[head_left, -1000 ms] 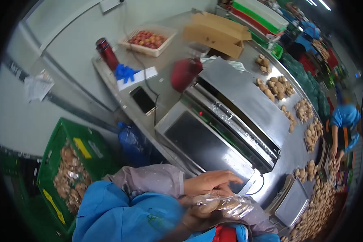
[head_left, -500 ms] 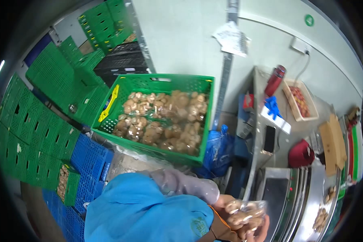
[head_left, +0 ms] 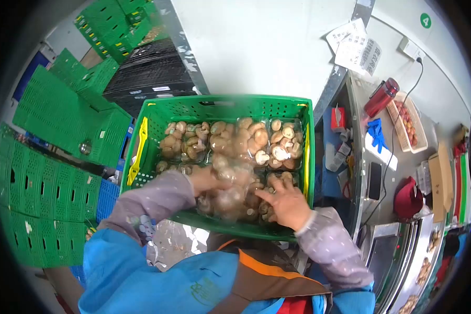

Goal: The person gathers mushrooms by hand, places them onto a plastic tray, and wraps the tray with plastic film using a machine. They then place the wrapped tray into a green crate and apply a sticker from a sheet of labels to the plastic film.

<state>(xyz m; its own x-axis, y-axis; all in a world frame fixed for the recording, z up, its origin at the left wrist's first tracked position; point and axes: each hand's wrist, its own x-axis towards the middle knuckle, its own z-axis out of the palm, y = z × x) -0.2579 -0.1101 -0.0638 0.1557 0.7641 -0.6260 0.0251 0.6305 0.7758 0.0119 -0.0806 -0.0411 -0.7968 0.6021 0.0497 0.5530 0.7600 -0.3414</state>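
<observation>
1. Both hands have just come down into the green crate (head_left: 178, 109), away from the worktop (head_left: 395, 175); the handling is therefore among the mushroom packs there.
2. The left hand (head_left: 206, 180) is at the near side of a blurred, clear-wrapped mushroom pack (head_left: 233, 175). Its fingertips are partly lost in blur and plastic, so whether they grip the pack or only press on it cannot be told.
3. The right hand (head_left: 290, 205) is open, its thumb and fingers spread over a mushroom pack near the crate's front right corner; no closed grip shows.
4. The blurred pack is between the two hands, above or on other packs; which of these cannot be told.
5. Beyond the fingertips, more wrapped packs (head_left: 285, 141) lie side by side against the crate's far wall.
6. Well to the right of the right fingers, the worktop bears a phone (head_left: 374, 180), blue glove (head_left: 376, 133) and red flask (head_left: 381, 98).
</observation>
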